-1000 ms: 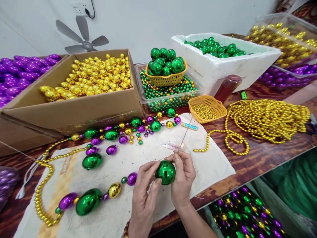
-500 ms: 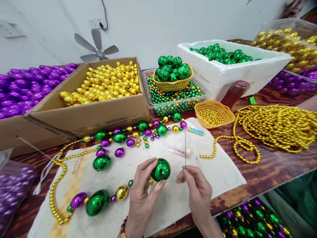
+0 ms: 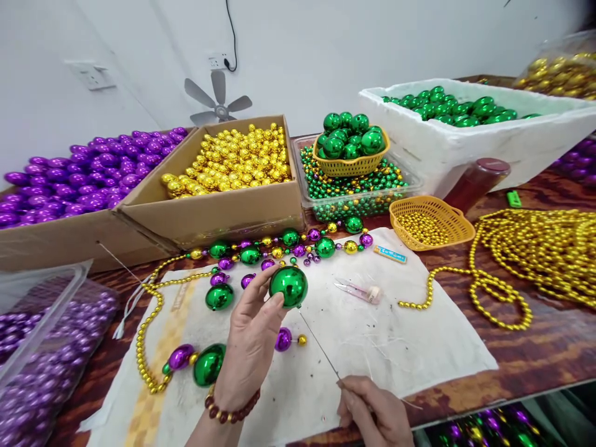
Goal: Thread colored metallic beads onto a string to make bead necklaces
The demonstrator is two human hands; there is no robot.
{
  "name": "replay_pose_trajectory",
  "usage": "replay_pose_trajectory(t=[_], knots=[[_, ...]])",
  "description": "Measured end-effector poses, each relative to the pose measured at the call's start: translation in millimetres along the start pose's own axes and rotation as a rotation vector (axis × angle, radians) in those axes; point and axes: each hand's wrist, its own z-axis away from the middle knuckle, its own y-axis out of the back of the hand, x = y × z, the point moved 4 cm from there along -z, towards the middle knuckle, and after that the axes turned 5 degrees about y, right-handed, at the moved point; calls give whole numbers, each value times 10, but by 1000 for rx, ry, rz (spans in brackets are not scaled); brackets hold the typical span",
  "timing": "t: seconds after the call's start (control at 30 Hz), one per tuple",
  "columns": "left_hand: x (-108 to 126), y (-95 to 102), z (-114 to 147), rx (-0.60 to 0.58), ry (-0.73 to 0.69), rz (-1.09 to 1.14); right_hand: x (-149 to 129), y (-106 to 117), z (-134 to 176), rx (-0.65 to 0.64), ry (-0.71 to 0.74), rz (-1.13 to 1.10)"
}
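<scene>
My left hand (image 3: 256, 335) grips a large shiny green bead (image 3: 289, 287) between thumb and fingers, raised over the white cloth (image 3: 354, 366). Lower right, my right hand (image 3: 372, 410) pinches the near end of a long thin needle (image 3: 320, 345). The needle's far tip meets the underside of the green bead; how deep it goes in I cannot tell. Partly behind my left hand lies a strung row with a purple bead (image 3: 283, 339), a small gold bead (image 3: 302, 339) and a big green bead (image 3: 209, 365). A gold bead chain (image 3: 142, 347) curves off at the left.
Thread snips (image 3: 358, 290) and a blue-orange packet (image 3: 390, 254) lie on the cloth. Behind stand boxes of purple beads (image 3: 88, 167) and gold beads (image 3: 237, 155), a yellow basket (image 3: 459, 233), a foam box (image 3: 433, 149) and a red-lidded jar (image 3: 482, 180). Gold chains (image 3: 549, 254) are heaped right.
My left hand has lifted the green bead up and turned it. My right hand has moved down, and the needle, upright before, now slants up to the bead. The view has shifted left.
</scene>
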Motion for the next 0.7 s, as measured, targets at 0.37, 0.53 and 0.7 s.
replay_pose_trajectory(t=[0.37,0.53,0.7], knots=[[-28,0,-24,-22,9,32,11,-8,-2,-30,-78,-53],[-57,-33,15,-21,32,10,22,-27,-28,-29,-105,-84],[-169,-20,145,1,67,-68,33,-107,-87,11,-100,-124]])
